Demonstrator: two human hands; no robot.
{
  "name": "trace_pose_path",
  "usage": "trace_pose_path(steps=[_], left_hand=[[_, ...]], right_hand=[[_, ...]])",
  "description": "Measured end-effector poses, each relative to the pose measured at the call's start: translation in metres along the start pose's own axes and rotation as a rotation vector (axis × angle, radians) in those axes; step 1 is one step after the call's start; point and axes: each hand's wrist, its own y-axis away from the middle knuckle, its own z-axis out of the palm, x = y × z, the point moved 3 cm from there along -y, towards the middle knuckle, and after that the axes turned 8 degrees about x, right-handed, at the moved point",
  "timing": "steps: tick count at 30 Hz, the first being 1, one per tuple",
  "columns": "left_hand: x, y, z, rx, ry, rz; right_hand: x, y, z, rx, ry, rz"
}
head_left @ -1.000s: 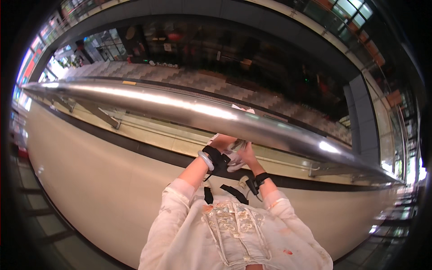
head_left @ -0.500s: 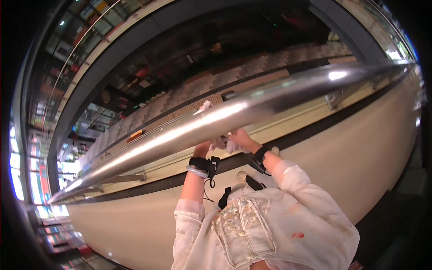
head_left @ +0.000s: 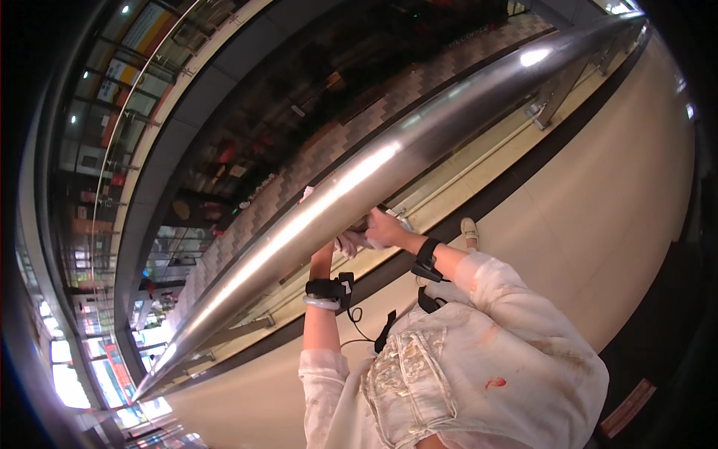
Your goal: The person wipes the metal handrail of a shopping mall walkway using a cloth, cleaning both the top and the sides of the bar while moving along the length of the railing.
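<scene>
A thick, shiny metal handrail (head_left: pixel 299 247) runs slantwise across the view in front of me. Just under its near side, my right hand (head_left: pixel 385 228) is closed on a pale pinkish cloth (head_left: pixel 348 244). My left forearm (head_left: pixel 316 325) reaches up to the rail, which covers that hand's fingers. Another bit of pale cloth (head_left: pixel 307 193) shows past the rail's far side, above the left wrist. Both wrists wear black straps, and the left one also has a pale bangle (head_left: pixel 321 303).
Metal brackets (head_left: pixel 550 105) and a glass panel stand beneath the rail, beside a dark floor border (head_left: pixel 523 179). Beyond lies a lower level with patterned paving (head_left: pixel 359 120). A beige floor (head_left: pixel 583 202) and a shoe (head_left: pixel 469 227) show on my side.
The view has turned, so the rail slants more steeply. Both hands remain at the rail's underside, and the right hand still grips the cloth.
</scene>
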Motion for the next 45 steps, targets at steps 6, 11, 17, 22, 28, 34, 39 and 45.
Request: trace_pose_path(steps=[6, 11, 17, 22, 28, 34, 39, 45], left_hand=[[-0.01, 0.008, 0.001, -0.003, -0.021, -0.045], [-0.011, 0.007, 0.0, -0.004, -0.034, -0.055], [-0.009, 0.001, 0.003, 0.0, -0.032, -0.047], [-0.009, 0.004, 0.0, 0.003, -0.045, -0.094], [0.001, -0.004, 0.003, 0.029, -0.042, -0.104], [0.002, -0.002, -0.006, 0.037, 0.034, -0.107], [0.018, -0.002, 0.0, -0.038, -0.002, -0.137], [0.009, -0.003, 0.004, -0.006, 0.079, -0.155]], right_hand=[[-0.002, -0.013, 0.01, 0.037, -0.108, 0.246], [-0.025, -0.005, -0.023, -0.07, -0.09, 0.136], [-0.031, 0.01, -0.003, 0.257, 0.058, -0.201], [-0.024, 0.003, -0.007, 0.082, 0.224, -0.02], [-0.012, -0.03, -0.014, 0.244, 0.492, -0.337], [-0.05, 0.026, -0.015, 0.092, 0.403, -0.3], [-0.075, 0.009, -0.008, 0.017, 0.378, 0.011], [-0.129, -0.028, -0.024, -0.05, 0.528, -0.077]])
